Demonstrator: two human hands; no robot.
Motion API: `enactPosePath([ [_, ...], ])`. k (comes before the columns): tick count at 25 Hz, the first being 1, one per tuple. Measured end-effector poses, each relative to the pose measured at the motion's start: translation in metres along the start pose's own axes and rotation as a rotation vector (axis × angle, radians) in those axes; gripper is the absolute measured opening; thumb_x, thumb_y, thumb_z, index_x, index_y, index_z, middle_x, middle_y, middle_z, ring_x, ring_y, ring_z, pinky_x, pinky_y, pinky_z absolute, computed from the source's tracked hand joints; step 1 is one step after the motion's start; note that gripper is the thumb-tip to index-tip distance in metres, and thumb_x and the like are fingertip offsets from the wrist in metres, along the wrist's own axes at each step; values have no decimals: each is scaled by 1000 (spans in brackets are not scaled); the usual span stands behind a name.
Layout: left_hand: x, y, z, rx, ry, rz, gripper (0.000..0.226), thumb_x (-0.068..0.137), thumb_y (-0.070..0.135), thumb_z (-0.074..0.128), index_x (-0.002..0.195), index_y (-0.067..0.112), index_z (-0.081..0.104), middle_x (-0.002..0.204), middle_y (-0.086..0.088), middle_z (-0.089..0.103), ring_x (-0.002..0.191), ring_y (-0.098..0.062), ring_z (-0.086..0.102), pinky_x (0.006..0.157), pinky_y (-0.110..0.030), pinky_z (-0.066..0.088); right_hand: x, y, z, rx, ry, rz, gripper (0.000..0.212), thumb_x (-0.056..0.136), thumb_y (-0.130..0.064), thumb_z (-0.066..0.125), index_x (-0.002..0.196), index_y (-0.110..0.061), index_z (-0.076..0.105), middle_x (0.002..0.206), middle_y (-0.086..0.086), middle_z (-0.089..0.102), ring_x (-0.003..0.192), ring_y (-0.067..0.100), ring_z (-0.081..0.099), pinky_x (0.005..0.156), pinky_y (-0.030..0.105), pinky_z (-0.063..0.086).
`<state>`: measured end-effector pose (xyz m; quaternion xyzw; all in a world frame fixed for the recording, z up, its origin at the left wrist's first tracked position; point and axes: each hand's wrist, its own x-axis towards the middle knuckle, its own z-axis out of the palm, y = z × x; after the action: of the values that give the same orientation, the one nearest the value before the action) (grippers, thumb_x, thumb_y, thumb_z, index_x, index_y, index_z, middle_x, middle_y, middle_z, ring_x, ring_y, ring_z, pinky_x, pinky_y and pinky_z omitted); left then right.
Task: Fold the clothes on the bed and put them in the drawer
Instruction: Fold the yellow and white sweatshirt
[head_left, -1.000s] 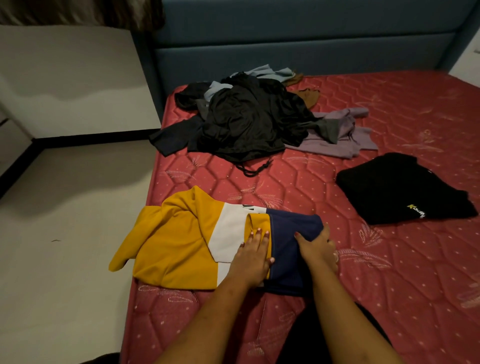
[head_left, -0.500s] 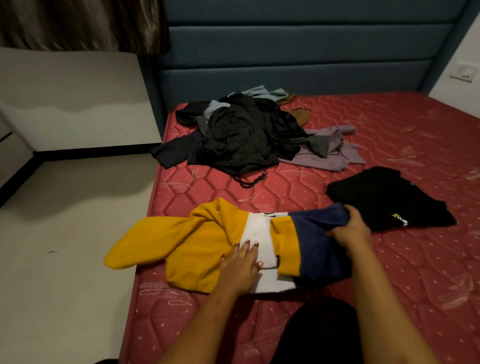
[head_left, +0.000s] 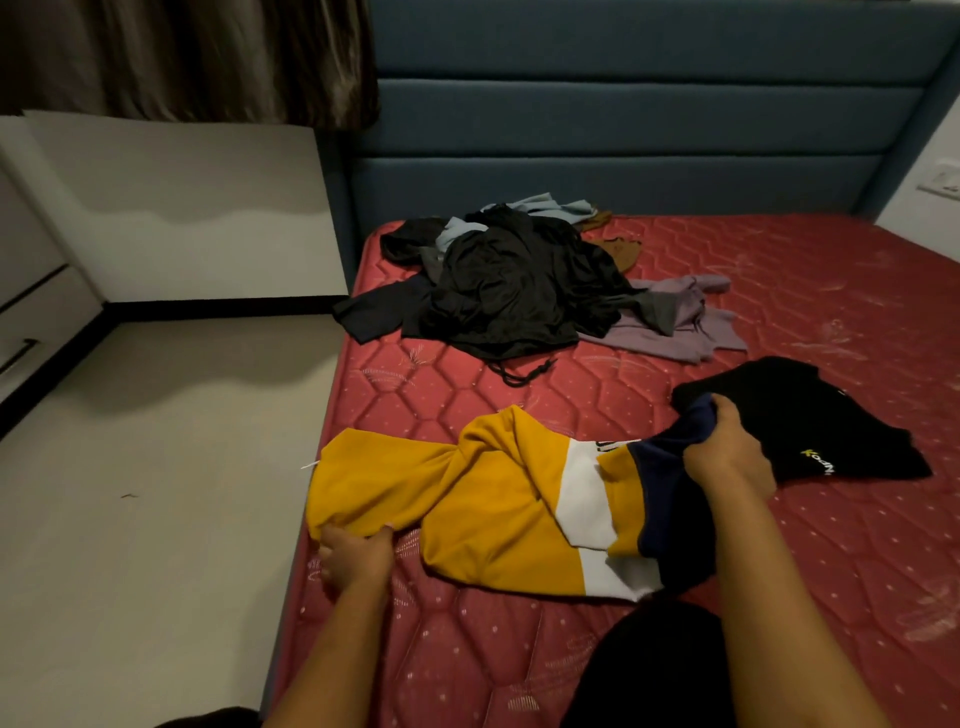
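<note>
A yellow, white and navy sweatshirt (head_left: 498, 514) lies stretched across the near left of the red mattress (head_left: 831, 545). My left hand (head_left: 353, 558) grips its yellow sleeve end near the bed's left edge. My right hand (head_left: 724, 452) grips the navy hem and lifts it a little. Just right of that hand lies a folded black garment (head_left: 831, 415) with a small yellow logo. Farther back sits a loose pile of dark clothes (head_left: 509, 291), with a lilac garment (head_left: 685, 327) spread to its right.
A blue padded headboard (head_left: 623, 130) stands behind the bed. Pale floor (head_left: 145, 493) runs along the left side, with white drawer fronts (head_left: 31, 322) at the far left and a curtain (head_left: 208, 57) above. My dark-clothed knee (head_left: 644, 675) is at the bottom.
My left hand slid left from the sweatshirt's middle to the yellow sleeve end and took hold of it. My right hand pulled the navy hem rightward, stretching the garment out.
</note>
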<state>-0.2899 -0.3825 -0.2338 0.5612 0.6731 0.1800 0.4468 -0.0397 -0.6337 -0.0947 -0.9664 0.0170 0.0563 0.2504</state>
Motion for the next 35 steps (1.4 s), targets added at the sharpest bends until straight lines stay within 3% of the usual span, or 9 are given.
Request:
enactPosePath([
  [5, 21, 39, 5, -380, 143, -304, 122, 66, 26, 87, 152, 21, 1, 152, -22, 17, 137, -48, 21, 113, -57, 20, 21, 16, 10, -76, 119, 8, 77, 87, -8, 59, 148, -38, 24, 136, 19, 45, 120, 43, 47, 91, 49, 43],
  [9, 25, 33, 21, -471, 168, -343, 105, 70, 24, 85, 149, 8, 19, 150, -23, 29, 136, -43, 32, 108, -54, 30, 37, 40, 36, -250, 150, -6, 67, 90, -18, 57, 147, -37, 27, 148, 8, 32, 130, 37, 33, 103, 49, 31],
  [16, 36, 37, 61, -780, -250, -399, 70, 81, 43, 72, 137, 9, 47, 131, -14, 56, 111, -37, 58, 85, -52, 50, 11, 50, 115, -392, -449, -223, 76, 93, -60, 42, 151, -41, -3, 160, -3, -18, 146, 35, -16, 111, 65, -2],
  [19, 32, 48, 73, -723, -331, -333, 59, 78, 49, 67, 123, 11, 60, 124, -13, 63, 106, -34, 61, 88, -51, 51, 4, 48, 121, -393, -384, -245, 71, 97, -54, 38, 152, -39, -3, 160, -2, -17, 146, 33, -18, 112, 65, -4],
  [21, -11, 74, 70, -690, -280, -57, 41, 88, 34, 63, 119, 6, 60, 123, -12, 63, 109, -31, 60, 98, -46, 47, 4, 47, 124, -354, -324, -321, 66, 98, -49, 37, 153, -36, 2, 161, -3, -12, 147, 29, -14, 113, 62, -2],
  [24, -88, 92, 78, -298, -344, 519, 32, 93, 25, 62, 116, 3, 62, 121, -12, 63, 114, -24, 57, 95, -25, 40, 5, 38, 123, -6, -267, -434, 57, 101, -38, 40, 152, -26, 20, 159, 2, 14, 147, 23, 10, 117, 46, 10],
  [27, -126, 71, 94, 729, -511, 997, 45, 88, 43, 59, 122, 14, 54, 142, -15, 46, 136, -31, 33, 101, -44, 40, -14, 19, 103, 1020, -368, -20, 36, 103, -33, 40, 134, -19, 50, 121, 0, 57, 110, 12, 53, 105, 36, 35],
  [31, -122, 34, 108, 1101, -522, 978, 89, 80, 57, 59, 145, 54, -2, 159, 7, -20, 144, -40, -13, 104, -68, 23, 0, 37, 92, 1610, -487, 393, 65, 90, -70, 30, 112, -17, 62, 102, 12, 67, 97, 31, 62, 95, 48, 45],
  [35, -105, 31, 105, 1050, -591, 987, 88, 82, 57, 61, 146, 54, 0, 159, 6, -17, 145, -41, -4, 108, -61, 30, 8, 42, 101, 1513, -505, 262, 52, 86, -29, 67, 134, -19, 51, 125, 17, 61, 112, 37, 60, 90, 50, 52],
])
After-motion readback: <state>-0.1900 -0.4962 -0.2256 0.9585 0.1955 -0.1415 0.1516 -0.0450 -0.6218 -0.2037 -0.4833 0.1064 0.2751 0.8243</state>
